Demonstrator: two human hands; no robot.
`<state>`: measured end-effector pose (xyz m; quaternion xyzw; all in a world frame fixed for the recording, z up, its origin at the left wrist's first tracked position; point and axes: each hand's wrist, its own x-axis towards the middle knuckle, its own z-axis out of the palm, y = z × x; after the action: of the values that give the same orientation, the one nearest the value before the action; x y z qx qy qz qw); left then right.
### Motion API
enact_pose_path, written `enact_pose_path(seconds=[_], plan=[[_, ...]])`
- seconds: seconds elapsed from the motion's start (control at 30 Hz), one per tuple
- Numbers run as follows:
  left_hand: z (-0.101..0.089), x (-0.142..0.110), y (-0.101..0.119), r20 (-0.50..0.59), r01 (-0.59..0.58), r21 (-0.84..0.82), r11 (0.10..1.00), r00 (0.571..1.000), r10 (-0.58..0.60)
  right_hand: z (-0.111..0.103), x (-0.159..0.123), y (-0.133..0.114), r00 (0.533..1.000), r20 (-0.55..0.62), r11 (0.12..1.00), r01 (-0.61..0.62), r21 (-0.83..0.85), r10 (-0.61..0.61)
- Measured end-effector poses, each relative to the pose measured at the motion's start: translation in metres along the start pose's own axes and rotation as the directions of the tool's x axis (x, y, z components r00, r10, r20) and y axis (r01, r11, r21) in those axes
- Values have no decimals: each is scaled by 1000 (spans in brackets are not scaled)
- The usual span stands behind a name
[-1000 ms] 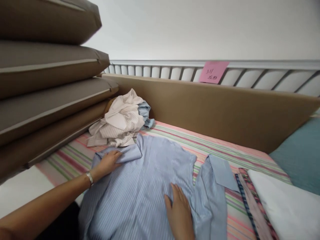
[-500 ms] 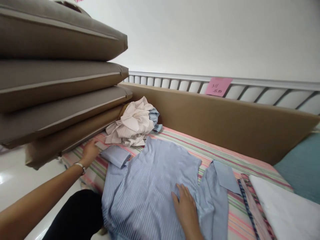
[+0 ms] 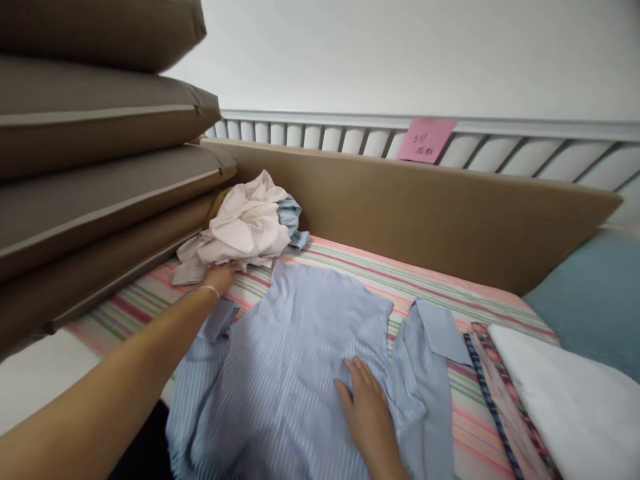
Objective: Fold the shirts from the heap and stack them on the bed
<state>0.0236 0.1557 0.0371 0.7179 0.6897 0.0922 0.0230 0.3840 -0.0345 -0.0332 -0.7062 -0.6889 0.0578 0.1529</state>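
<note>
A blue-and-white striped shirt lies spread out before me, its sleeves folded at both sides. Flat on its right part rests my right hand, fingers stretched out. My left hand reaches past the shirt's left cuff to the lower edge of a crumpled heap of pale striped clothing. The fingers of that hand are mostly hidden, so whether they grip the cloth does not show. A light blue garment pokes out behind the heap.
Several brown cushions are stacked at the left. A brown board stands along the back, with a pink note on the white rail. Folded clothes lie at the right on the striped sheet.
My left hand has moved up and right, from beside the left cuff to the pale heap. The right hand stays on the shirt. The view has shifted slightly.
</note>
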Motion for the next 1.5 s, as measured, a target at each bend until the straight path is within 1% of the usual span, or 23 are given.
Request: enact_pose_path(seconds=[0.07,0.13,0.2,0.33,0.4,0.47,0.57,0.67,0.7,0.77,0.83,0.87,0.93,0.97,1.0,1.03,1.1,1.17,1.27,1.3,1.37,1.43,1.5], plan=[[-5,10,-11,8,52,44,998,999,-52,1,3,2,1000,-7,999,-7,32,7],[-6,5,-8,11,43,77,996,999,-44,4,5,6,999,-31,997,-13,80,16],[-1,-14,7,1,-10,86,996,1000,10,6,8,12,996,-84,991,-25,135,37],[15,-72,35,6,-119,84,989,993,119,2,10,21,976,-189,977,-69,203,108],[20,-93,35,30,-94,127,988,995,91,-4,8,23,974,-179,976,-101,193,136],[23,-103,29,67,-30,157,987,998,19,-10,3,23,977,-147,981,-135,142,156],[26,-101,17,130,21,175,984,991,-44,-16,-8,25,974,-142,984,-175,24,177],[24,-97,15,155,51,207,977,984,-84,-23,-17,33,965,-165,976,-213,-32,205],[22,-98,19,132,61,209,976,987,-90,-27,-19,36,961,-166,974,-227,-21,221],[18,-100,31,26,53,187,981,998,-59,-34,-18,41,952,-174,967,-252,28,253],[19,-101,50,-81,-48,109,993,995,56,-41,-12,39,943,-201,965,-254,70,263],[23,-102,61,-118,-139,51,989,983,144,-43,-6,35,943,-216,967,-242,74,253],[35,-100,81,-144,-351,-77,933,930,338,-42,7,20,956,-219,980,-191,45,197],[44,-99,89,-143,-422,-131,897,904,404,-39,14,11,967,-203,988,-155,16,155],[53,-96,94,-140,-449,-168,878,892,429,-34,21,2,979,-174,993,-116,-17,111],[62,-93,96,-130,-439,-187,879,898,421,-27,28,-5,988,-132,995,-82,-53,74],[76,-87,93,-113,-352,-180,918,935,337,-13,40,-10,998,-29,991,-58,-119,55],[84,-80,83,-122,-278,-134,951,957,263,-1,50,-4,992,32,977,-111,-181,118],[85,-74,71,-138,-261,-80,962,959,248,8,63,17,974,25,952,-215,-218,226],[85,-74,70,-138,-259,-75,963,959,248,8,67,23,970,19,952,-234,-196,242],[85,-73,69,-136,-257,-84,963,960,245,3,74,32,966,33,966,-253,-60,255],[84,-72,67,-131,-263,-111,958,960,249,-9,75,40,968,47,962,-249,112,245],[79,-71,65,-127,-280,-147,949,957,262,-26,65,52,972,16,949,-231,215,234]])
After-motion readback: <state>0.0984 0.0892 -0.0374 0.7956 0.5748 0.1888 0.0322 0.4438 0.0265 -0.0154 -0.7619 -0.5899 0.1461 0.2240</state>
